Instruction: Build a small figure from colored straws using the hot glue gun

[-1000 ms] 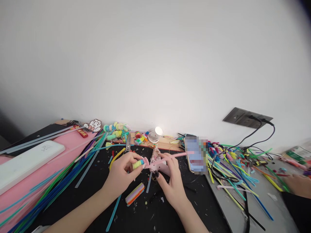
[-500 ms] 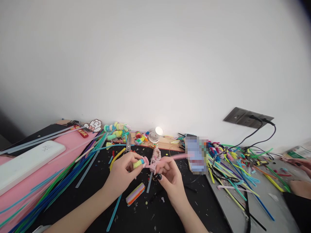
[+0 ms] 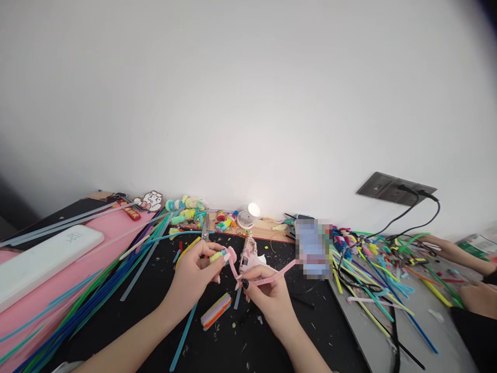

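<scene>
My left hand (image 3: 194, 272) is closed around a small coil of pipe cleaner (image 3: 218, 256) with yellow, green and blue bands. A pink pipe cleaner (image 3: 281, 272) wraps the coil's right end and bends down to my right hand (image 3: 267, 298). Thumb and fingers of that hand pinch the pink strand, whose free tail runs up to the right, in front of a phone. Just behind the right fingers lies a pale pink glue gun (image 3: 248, 250), partly hidden, with a glue stick (image 3: 237, 299) poking out its near end. A striped pipe-cleaner bundle (image 3: 216, 312) rests below.
Scissors (image 3: 205, 228), a white paper cup (image 3: 249, 213) and finished coils (image 3: 186, 204) stand along the wall. Long pipe cleaners (image 3: 104, 282) and a white case (image 3: 50, 261) lie left. Right are a blurred phone (image 3: 314, 248), more pipe cleaners (image 3: 384, 290) and another person's hands (image 3: 462, 254).
My right hand has shifted slightly left and down, and the pink pipe cleaner now hangs in a bend between my hands. At the right, the other person's hand has reached further in.
</scene>
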A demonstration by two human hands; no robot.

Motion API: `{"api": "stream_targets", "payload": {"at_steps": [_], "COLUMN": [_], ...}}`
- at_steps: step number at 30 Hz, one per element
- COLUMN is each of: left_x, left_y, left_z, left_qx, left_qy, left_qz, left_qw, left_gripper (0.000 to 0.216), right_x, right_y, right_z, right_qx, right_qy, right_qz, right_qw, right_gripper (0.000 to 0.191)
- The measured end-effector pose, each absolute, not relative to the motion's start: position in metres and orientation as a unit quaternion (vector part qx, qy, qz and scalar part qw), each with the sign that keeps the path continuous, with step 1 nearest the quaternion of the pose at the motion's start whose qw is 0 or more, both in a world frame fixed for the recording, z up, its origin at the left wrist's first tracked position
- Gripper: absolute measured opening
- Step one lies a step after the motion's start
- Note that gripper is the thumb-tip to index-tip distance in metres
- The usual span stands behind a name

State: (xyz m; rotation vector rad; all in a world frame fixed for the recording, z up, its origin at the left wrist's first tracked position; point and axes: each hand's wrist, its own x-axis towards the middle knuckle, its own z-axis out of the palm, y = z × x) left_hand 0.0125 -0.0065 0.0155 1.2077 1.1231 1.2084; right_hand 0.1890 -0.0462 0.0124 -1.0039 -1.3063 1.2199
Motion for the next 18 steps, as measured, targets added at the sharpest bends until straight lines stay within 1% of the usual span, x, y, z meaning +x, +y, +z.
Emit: {"api": "stream_targets", "payload": {"at_steps": [8,12,18], "left_x": [0.014,0.015,0.016], "left_y": [-0.007,-0.007,-0.005], "left_z": [0.019,0.019,0.019], "left_qx": [0.369,0.316,0.211], "left_qy": [0.428,0.382,0.353], "left_qz": [0.513,0.510,0.478], "left_qw": [0.646,0.703,0.776], "left_gripper": [0.033,0.035,0.038], "right_x": [0.188,0.187,0.187], "right_y": [-0.044,-0.043,-0.042], "right_z": [0.002,0.007,0.015], "right_qx": [-0.445,-0.456,-0.474], "right_qy": [-0.526,-0.511,-0.499], "right_qz": [0.494,0.505,0.514], "right_qw": [0.530,0.525,0.512], "right_gripper": [0.011,0.013,0.014]}}
